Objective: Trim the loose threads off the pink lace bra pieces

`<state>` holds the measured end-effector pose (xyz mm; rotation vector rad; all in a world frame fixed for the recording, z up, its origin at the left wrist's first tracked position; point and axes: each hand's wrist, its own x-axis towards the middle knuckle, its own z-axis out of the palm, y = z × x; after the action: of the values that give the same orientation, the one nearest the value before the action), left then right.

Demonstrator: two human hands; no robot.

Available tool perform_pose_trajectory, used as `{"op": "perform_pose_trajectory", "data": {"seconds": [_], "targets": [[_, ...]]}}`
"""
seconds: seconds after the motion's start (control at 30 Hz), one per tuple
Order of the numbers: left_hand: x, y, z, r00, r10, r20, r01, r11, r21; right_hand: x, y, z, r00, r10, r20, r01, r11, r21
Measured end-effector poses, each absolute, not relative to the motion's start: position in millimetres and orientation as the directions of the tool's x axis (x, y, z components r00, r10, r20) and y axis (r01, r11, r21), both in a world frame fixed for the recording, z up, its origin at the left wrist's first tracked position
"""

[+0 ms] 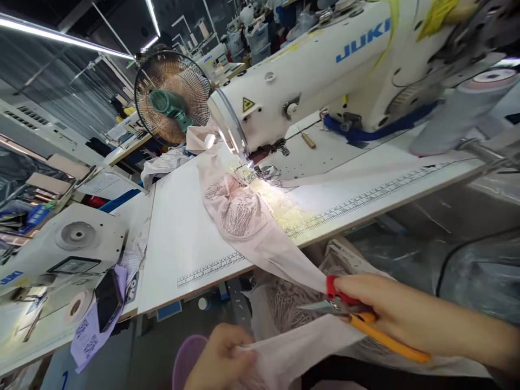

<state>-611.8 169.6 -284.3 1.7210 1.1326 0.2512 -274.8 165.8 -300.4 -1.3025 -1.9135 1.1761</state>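
One head-worn view looks forward and down, tilted, close over the table (182,244) edge, sewing machine (325,70) far right.

My white desk (182,238) has a big sewing machine (325,65) on it, and pink lacy cloth (239,208) lies under its light.

fabric (244,216) on table (179,244) | fan (173,97) behind | phone (108,299) left

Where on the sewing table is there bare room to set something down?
Bare white table lies left of the pink lace garment, up to the ruler strip. Crowded: around the needle under the sewing machine, and the side table with the phone.
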Motion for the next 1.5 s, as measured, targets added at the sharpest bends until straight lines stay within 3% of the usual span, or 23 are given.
{"op": "perform_pose_trajectory", "data": {"seconds": [0.1,0.3,0.43,0.5,0.6,0.7,0.83,0.97,1.13,1.5], "targets": [[-614.4,175.0,-297.9,0.523,0.78,-0.343,0.632,-0.086,0.77,-276.9,175.2,-287.8,-0.498,0.86,-0.107,0.478,0.169,-0.862],[-575.2,192.1,-289.3,0.514,0.783,-0.351,0.785,-0.266,0.559,-280.7,182.4,-280.1,-0.54,0.812,-0.221,0.526,0.121,-0.842],[-532.0,185.9,-289.5,0.68,0.726,-0.106,0.537,-0.394,0.746,-282.9,183.2,-269.2,-0.583,0.784,-0.216,0.498,0.135,-0.857],[-516.0,177.8,-297.8,0.666,0.745,0.012,0.431,-0.399,0.81,-283.6,184.1,-263.8,-0.603,0.769,-0.212,0.476,0.134,-0.869],[-504.1,168.8,-313.4,0.578,0.816,0.01,0.376,-0.277,0.884,-281.2,188.1,-260.5,-0.605,0.772,-0.197,0.494,0.17,-0.852],[-501.2,168.4,-320.1,0.53,0.841,-0.108,0.239,-0.025,0.971,-276.4,194.0,-261.6,-0.59,0.786,-0.186,0.533,0.205,-0.821],[-498.0,173.2,-309.4,0.515,0.82,-0.25,0.075,0.247,0.966,-276.1,201.0,-258.7,-0.595,0.784,-0.179,0.534,0.219,-0.816],[-495.6,174.8,-299.5,0.526,0.827,-0.196,-0.059,0.266,0.962,-282.9,204.9,-250.6,-0.629,0.753,-0.194,0.504,0.205,-0.839],[-500.4,172.6,-304.6,0.537,0.789,-0.298,-0.184,0.454,0.872,-288.2,206.7,-248.8,-0.631,0.748,-0.206,0.501,0.19,-0.844],[-494.7,171.9,-302.7,0.446,0.823,-0.352,-0.19,0.471,0.861,-289.5,203.6,-242.4,-0.664,0.713,-0.225,0.397,0.081,-0.914]]}}
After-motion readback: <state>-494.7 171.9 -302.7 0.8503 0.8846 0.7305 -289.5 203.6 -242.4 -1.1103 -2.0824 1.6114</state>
